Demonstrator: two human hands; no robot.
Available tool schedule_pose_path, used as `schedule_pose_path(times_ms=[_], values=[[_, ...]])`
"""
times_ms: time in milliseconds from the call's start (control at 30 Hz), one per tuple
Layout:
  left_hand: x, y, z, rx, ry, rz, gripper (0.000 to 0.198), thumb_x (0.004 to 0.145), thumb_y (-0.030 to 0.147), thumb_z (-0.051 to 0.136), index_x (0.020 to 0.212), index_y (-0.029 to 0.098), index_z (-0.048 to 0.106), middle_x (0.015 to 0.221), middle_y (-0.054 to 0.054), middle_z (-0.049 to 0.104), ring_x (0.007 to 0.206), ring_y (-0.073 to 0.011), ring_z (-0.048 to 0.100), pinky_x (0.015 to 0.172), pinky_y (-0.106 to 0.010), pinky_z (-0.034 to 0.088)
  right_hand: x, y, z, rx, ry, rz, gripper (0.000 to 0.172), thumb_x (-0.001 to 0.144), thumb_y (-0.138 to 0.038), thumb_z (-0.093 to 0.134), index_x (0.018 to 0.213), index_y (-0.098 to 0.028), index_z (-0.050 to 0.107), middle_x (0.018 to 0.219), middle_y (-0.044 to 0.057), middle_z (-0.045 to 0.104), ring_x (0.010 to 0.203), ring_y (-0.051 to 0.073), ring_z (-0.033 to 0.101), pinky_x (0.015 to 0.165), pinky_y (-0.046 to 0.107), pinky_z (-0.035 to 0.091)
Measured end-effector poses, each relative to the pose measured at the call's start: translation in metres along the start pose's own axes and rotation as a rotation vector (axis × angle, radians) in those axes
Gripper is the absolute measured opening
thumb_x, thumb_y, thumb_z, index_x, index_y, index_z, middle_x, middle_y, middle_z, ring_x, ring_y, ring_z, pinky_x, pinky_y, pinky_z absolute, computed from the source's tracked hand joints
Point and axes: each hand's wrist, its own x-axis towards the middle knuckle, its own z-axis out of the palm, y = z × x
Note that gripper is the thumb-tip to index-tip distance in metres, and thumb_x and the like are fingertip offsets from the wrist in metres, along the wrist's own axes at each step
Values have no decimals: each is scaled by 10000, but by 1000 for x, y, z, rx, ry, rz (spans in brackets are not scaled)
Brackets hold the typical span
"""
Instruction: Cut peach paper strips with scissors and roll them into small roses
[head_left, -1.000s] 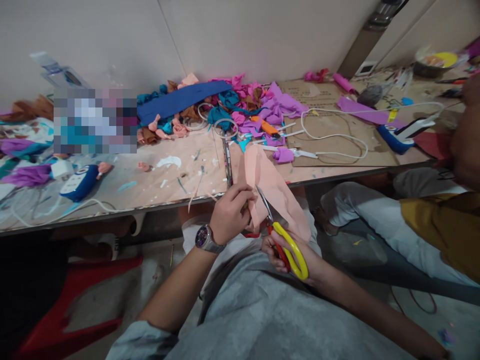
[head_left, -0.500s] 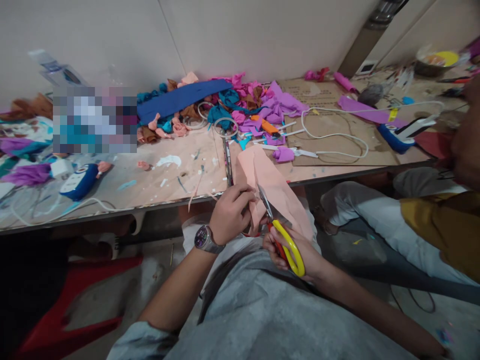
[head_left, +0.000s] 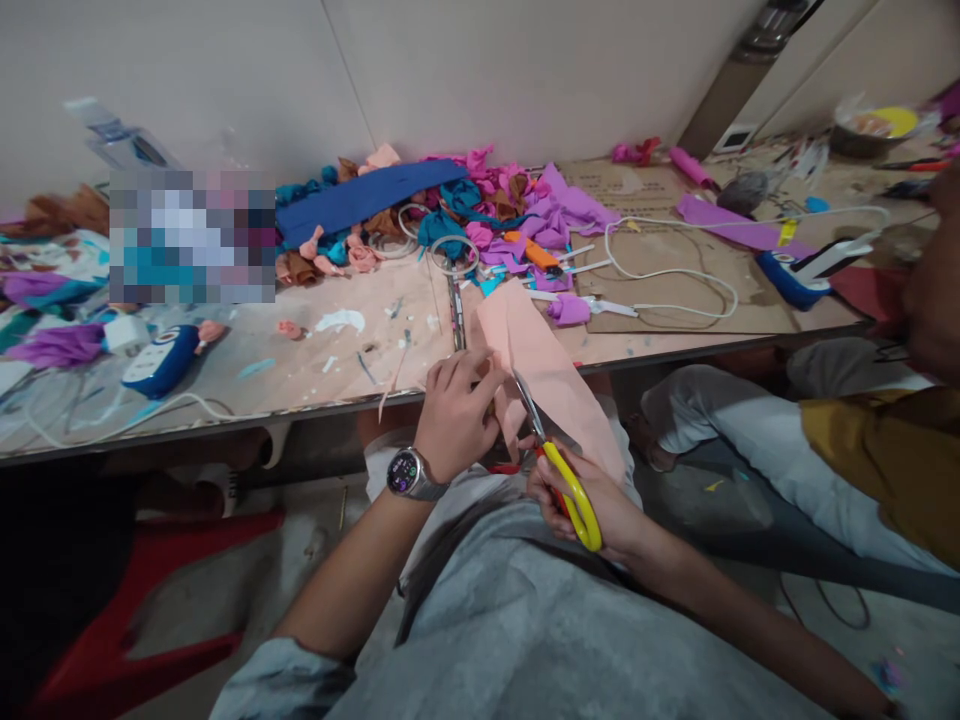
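Over my lap and the table's front edge lies a long piece of peach crepe paper. My left hand, a watch on its wrist, pinches the left edge of this paper between thumb and fingers. In my right hand are scissors with yellow and red handles. Their metal blades point up and away from me, set into the paper close to my left fingertips. A narrow flap of the paper hangs down between the two hands.
Along the wall, the table bears heaped coloured paper pieces, a blue strip, tape rings and an orange cutter. Blue-and-white power strips with cables lie at both sides. A person in light trousers sits to my right; a red chair stands left.
My left hand has shifted slightly up along the paper's edge, its fingers more bent. The scissors' blades look closer together and the handles have drawn slightly left.
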Motion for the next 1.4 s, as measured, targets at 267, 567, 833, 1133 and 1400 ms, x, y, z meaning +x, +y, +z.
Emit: schedule_pose_path(times_ms=[267,567,833,1133,1400], values=[[-2,1,3,26,14,-14,296,892,209,581,1174,216,670,1387,-123,581,1293,-322,496,1058,-495,390,-1,2,-1,-43,-1,-10,514,843,-572,721,1176,-267,474,642,-96,514,345,31,386,315,126,290],[1,2,2,47,38,-39,226,927,225,564,1127,203,667,1339,-126,613,1234,-305,537,1030,-481,401,-1,1,1,-62,11,8,579,792,-607,755,1149,-266,453,617,-105,513,341,29,380,314,118,291],[2,-1,6,44,45,17,229,916,196,575,1117,226,682,1322,-115,626,1208,-292,549,1016,-472,411,-1,-1,1,-96,21,13,608,778,-633,748,1148,-266,436,618,-109,512,342,31,387,313,120,297],[6,-2,-4,44,-67,50,305,887,132,526,1123,240,686,1462,-91,540,1321,-322,460,1080,-511,379,-2,-1,1,-116,29,6,557,815,-602,720,1177,-283,441,619,-110,506,338,38,389,311,132,299],[34,2,-8,-23,-24,-112,262,973,380,497,1074,193,651,1311,-141,596,1219,-320,522,1029,-484,415,5,5,3,-71,94,-50,603,761,-528,785,1175,-290,417,597,-128,492,354,44,368,327,148,276]])
